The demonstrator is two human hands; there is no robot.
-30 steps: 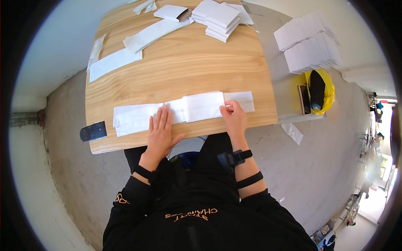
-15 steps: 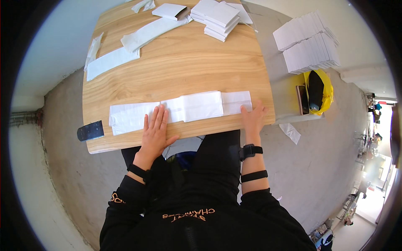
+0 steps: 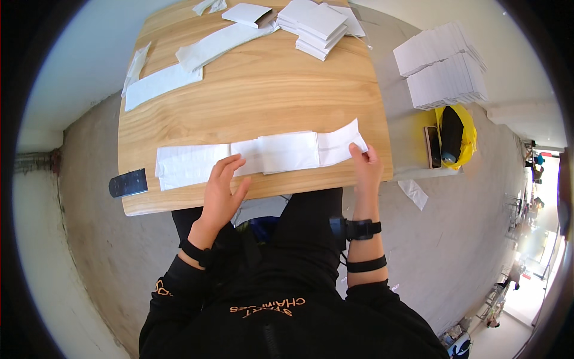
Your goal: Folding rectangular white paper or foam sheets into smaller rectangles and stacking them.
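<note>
A long white paper strip [image 3: 197,163] lies along the near edge of the wooden table [image 3: 257,90], with a folded white piece [image 3: 288,151] on its middle. My left hand [image 3: 222,190] lies flat on the strip, fingers spread, pressing it down. My right hand [image 3: 366,167] pinches the strip's right end [image 3: 342,141] at the table's right corner and lifts it slightly off the wood.
Stacks of folded white pieces [image 3: 317,23] and other white strips [image 3: 197,54] lie at the table's far side. A dark flat object [image 3: 128,183] pokes out at the near left corner. Two white stacks [image 3: 445,72], a phone [image 3: 433,147] and a yellow bag [image 3: 457,136] are on a side surface at right.
My right hand slid from the strip's middle to its right end, grasped it, and raised it. My left hand stayed pressing the strip.
</note>
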